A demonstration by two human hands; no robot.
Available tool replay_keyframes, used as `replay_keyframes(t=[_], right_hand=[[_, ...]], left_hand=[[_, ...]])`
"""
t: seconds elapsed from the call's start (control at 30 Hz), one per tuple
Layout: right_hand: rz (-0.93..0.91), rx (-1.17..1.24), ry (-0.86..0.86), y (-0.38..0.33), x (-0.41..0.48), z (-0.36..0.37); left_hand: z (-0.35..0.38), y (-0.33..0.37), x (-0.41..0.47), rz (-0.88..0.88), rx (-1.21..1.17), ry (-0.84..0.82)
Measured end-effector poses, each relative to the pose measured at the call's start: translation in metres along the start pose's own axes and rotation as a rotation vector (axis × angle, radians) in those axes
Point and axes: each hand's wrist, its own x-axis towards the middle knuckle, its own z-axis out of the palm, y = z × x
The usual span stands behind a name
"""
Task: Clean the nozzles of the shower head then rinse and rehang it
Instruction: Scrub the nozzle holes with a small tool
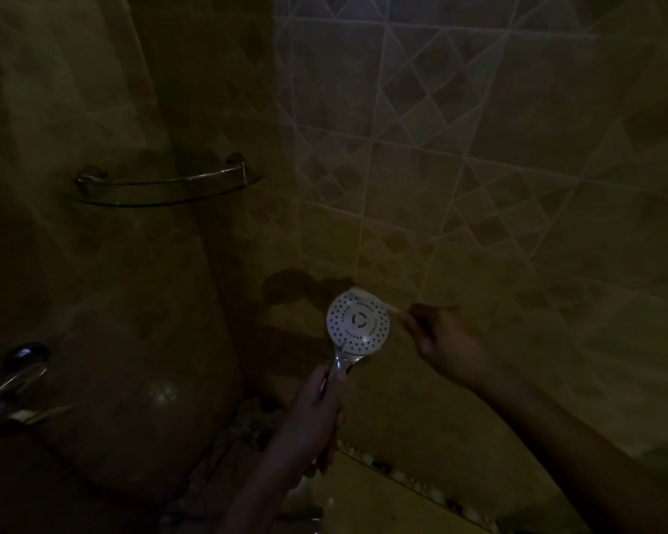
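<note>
In a dim shower stall, the round white shower head (358, 324) faces up at me, its dark nozzles showing. My left hand (312, 416) grips its chrome handle from below. My right hand (446, 346) holds a pale toothbrush (378, 301) by its handle. The brush end lies across the upper rim of the shower head's face.
A curved glass corner shelf with a chrome rail (166, 185) hangs on the left wall. Chrome tap fittings (20, 379) stick out at the lower left. Patterned tiles (479, 148) cover the wall ahead. A pebble strip (409, 479) runs along the floor edge.
</note>
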Motion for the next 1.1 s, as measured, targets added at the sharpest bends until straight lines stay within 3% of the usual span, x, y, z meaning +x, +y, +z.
replay_keyframes(t=[0.07,0.2,0.37,0.4,0.47,0.53,0.73,0.87,0.93,1.03,1.1], right_hand=[[-0.002,-0.023,0.072,0.001,0.003,-0.002],[-0.218,0.081,-0.278,-0.010,-0.015,-0.002],[0.012,-0.029,0.127,0.012,0.004,-0.001],[-0.028,0.007,0.109,0.012,0.003,-0.002],[-0.117,0.123,-0.114,0.005,-0.005,-0.001],[-0.166,0.083,-0.263,0.001,-0.013,0.005],[-0.035,-0.021,0.131,0.015,0.004,0.001],[-0.124,0.181,-0.234,0.005,-0.013,0.012],[-0.051,0.123,-0.165,0.007,-0.011,0.013],[0.000,0.016,0.131,0.009,-0.002,0.006],[-0.113,0.118,0.045,0.005,-0.005,0.004]], left_hand=[[0.000,-0.001,-0.001,-0.005,0.002,0.003],[-0.001,-0.001,-0.001,0.026,0.006,0.011],[-0.001,0.000,-0.001,0.017,-0.016,-0.007],[-0.001,-0.001,-0.001,0.022,-0.033,-0.014],[-0.001,-0.003,0.000,0.026,-0.044,-0.017],[0.000,-0.003,0.001,0.026,-0.047,-0.006],[-0.001,-0.003,0.001,0.019,-0.063,-0.032],[-0.004,-0.005,0.000,0.028,-0.067,-0.030],[-0.005,-0.007,0.002,0.029,-0.054,-0.027],[-0.007,-0.011,0.002,0.024,-0.050,-0.015],[-0.006,-0.010,0.001,0.024,-0.045,-0.018]])
